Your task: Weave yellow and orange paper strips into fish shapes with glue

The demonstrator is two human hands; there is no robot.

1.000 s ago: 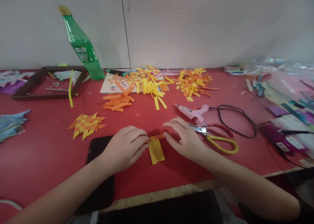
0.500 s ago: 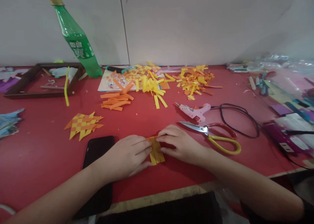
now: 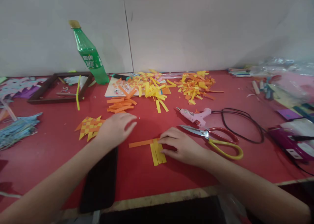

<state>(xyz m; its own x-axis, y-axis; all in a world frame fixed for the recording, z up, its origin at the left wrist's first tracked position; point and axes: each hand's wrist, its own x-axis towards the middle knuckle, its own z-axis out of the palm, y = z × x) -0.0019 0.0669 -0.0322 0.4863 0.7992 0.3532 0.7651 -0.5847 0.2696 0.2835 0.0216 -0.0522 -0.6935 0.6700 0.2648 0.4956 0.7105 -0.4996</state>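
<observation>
My right hand (image 3: 178, 143) keeps its fingertips on the right edge of several yellow paper strips (image 3: 157, 154), laid side by side on the table. An orange paper strip (image 3: 139, 143) crosses their upper end and sticks out to the left. My left hand (image 3: 119, 127) hovers away from them with thumb and fingers apart and nothing seen in it. Just beyond it lies a pile of orange paper strips (image 3: 120, 104). Partly covered by the left hand and forearm are a woven yellow-and-orange paper fish (image 3: 88, 127) and a black phone (image 3: 99, 184).
Open scissors (image 3: 208, 135) and a pink glue gun (image 3: 195, 116) with a looped cord lie on the right. Yellow strips (image 3: 153, 89) and mixed scraps (image 3: 196, 84) lie at the back. A green bottle (image 3: 90, 58) stands by a brown frame (image 3: 57, 101).
My left hand has let go of the yellow strips and moved up and left, uncovering the orange strip. My right hand stays at the yellow strips. The camera view has shifted slightly.
</observation>
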